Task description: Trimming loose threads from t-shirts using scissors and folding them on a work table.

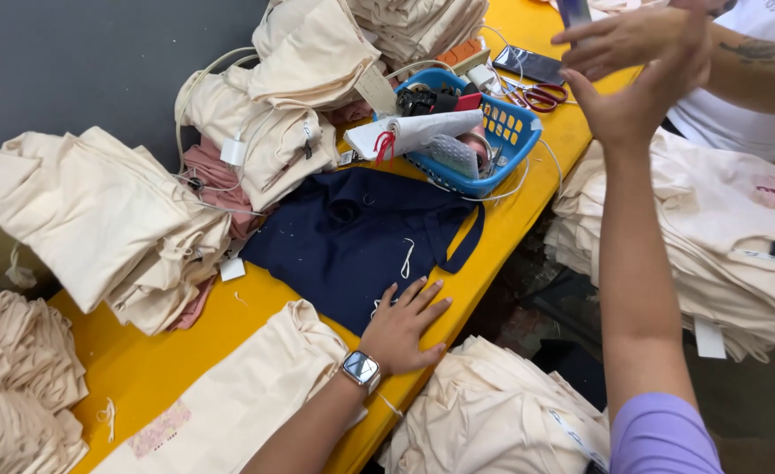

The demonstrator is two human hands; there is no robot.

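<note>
On a yellow worktable (168, 364), the left hand (401, 326) lies flat, fingers spread, on a dark navy cloth garment (352, 237); the right hand (638, 92) is raised open, holding nothing, meeting a co-worker's hand (620, 39); folded cream fabric stacks (98, 219) surround

Bright even light, soft shadows — sharp centre (edges slightly stretched)

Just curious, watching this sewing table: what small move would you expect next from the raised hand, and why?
Probably the right hand draws back toward the navy garment. It is raised against another person's hand, which holds something, while the left hand lies flat on the garment's edge. Whether anything passes between them cannot be told.
</note>
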